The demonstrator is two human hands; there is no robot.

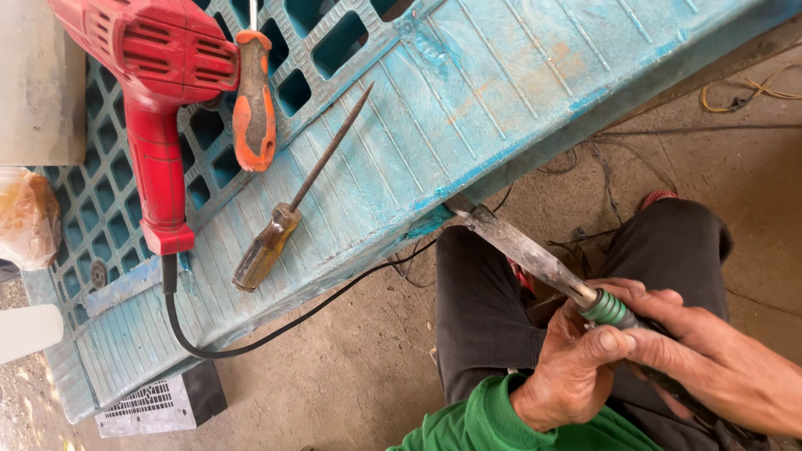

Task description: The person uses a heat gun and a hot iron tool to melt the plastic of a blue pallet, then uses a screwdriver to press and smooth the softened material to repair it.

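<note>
— What's on the support?
— I see a blue plastic pallet (501, 92) across the upper frame, carrying a red heat gun (154, 100), orange-handled screwdriver (254, 104) and amber-handled file (292, 205) upper left.

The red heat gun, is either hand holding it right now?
No, the red heat gun lies untouched on the blue plastic pallet, while both hands grip a soldering iron.

Heat gun (154, 92), two screwdrivers (288, 196) on pallet (468, 100); soldering iron (535, 259) tip touching pallet edge.
</note>
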